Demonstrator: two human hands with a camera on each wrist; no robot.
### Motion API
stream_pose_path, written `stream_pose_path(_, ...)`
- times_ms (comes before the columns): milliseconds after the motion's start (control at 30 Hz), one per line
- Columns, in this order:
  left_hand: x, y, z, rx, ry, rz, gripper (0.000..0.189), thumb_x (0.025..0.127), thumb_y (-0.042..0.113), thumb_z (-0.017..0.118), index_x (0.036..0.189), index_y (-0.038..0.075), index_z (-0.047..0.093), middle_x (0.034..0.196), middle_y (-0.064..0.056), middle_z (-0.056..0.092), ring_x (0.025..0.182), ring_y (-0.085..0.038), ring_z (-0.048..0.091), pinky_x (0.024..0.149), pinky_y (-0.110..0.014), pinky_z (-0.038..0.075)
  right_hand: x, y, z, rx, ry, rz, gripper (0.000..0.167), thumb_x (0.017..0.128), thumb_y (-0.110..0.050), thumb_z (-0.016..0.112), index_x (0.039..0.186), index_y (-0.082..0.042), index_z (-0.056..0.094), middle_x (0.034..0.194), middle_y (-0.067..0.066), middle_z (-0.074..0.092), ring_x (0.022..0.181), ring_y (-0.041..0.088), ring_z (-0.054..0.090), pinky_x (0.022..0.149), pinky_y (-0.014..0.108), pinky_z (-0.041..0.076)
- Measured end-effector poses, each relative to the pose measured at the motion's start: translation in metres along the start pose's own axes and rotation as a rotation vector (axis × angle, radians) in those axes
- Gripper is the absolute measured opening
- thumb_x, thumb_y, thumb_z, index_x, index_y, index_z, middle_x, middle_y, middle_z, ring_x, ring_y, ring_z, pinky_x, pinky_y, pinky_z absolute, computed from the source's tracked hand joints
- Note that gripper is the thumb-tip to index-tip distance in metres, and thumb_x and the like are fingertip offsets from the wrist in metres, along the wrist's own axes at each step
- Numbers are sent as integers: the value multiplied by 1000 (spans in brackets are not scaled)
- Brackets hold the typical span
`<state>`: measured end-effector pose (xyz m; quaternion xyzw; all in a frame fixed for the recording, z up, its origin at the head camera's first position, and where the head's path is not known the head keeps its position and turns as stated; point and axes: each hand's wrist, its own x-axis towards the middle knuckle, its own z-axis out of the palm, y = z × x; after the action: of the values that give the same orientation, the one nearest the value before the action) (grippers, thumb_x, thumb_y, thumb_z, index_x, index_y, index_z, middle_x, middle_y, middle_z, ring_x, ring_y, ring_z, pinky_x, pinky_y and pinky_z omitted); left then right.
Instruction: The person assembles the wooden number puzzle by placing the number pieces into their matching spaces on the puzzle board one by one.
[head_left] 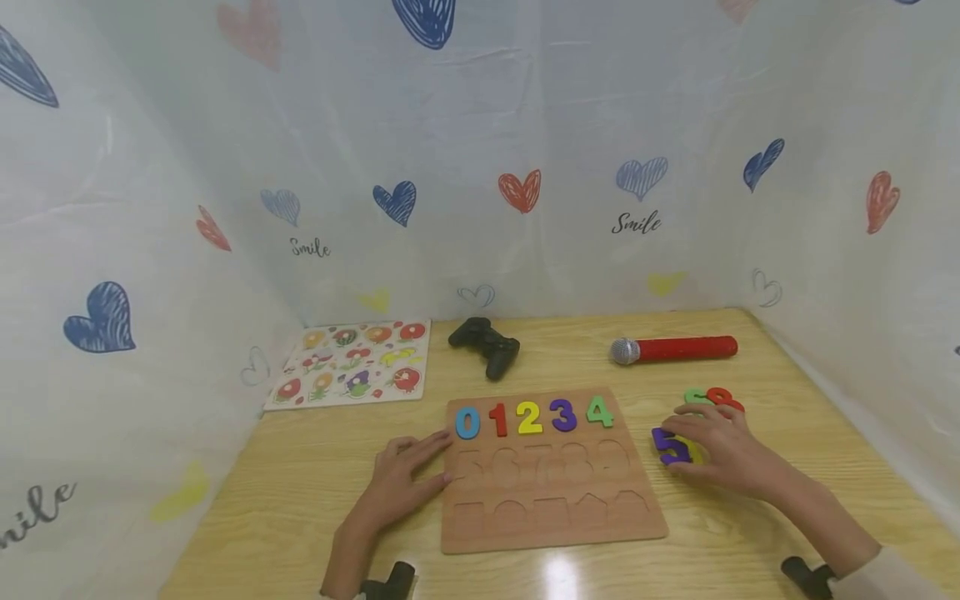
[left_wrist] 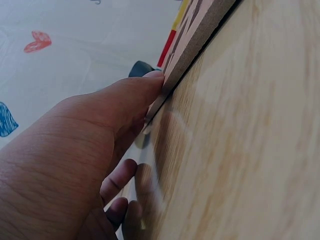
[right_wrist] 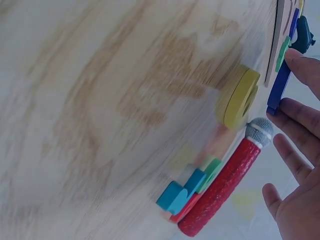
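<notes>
While R hand (head_left: 723,452) pinches purple "5" (right_wrist: 280,87), L hand (head_left: 397,479), unclenched, touches brd (head_left: 555,493) | nos. "0-4" (head_left: 529,430) on brd | bkdrp (head_left: 570,108): "Smile" (head_left: 636,223)

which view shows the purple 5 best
The head view: the purple 5 faces the camera, its shape readable. The right wrist view shows it edge-on in the right hand; the left wrist view misses it.

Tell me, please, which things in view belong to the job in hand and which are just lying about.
Seemingly part of the job:
wooden number board
numbers 0 to 4, seated in it
purple 5, held in the right hand
loose yellow piece
green piece
red piece

Probably just lying about:
fruit picture board
game controller
microphone
</notes>
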<state>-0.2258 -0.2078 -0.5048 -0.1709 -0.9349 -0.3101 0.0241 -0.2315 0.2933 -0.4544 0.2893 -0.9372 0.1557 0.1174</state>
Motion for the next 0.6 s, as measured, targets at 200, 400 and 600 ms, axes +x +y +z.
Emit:
stream_pose_path(200,0,1,1,-1,15,2,56,91,51,68,142,31,58,151,14,47,124,-22,37,101,-57,25,2,-3,3,3,-19,12,49,77,-37,86,116,-13,72,119,8,69,119,41,51,92,66,25)
stream_pose_path(400,0,0,5,5,18,7,55,91,51,68,143,33,57,151,15,47,124,-22,38,100,-57,27,3,-7,4,6,-35,21,49,78,-42,84,118,-15,72,120,7,68,120,40,52,92,68,25)
stream_pose_path(600,0,0,3,-2,21,0,55,91,51,69,142,33,58,150,16,47,123,-22,38,100,-56,26,6,-11,8,-11,-11,-17,50,79,-38,85,119,-12,72,120,7,68,119,38,52,94,68,25)
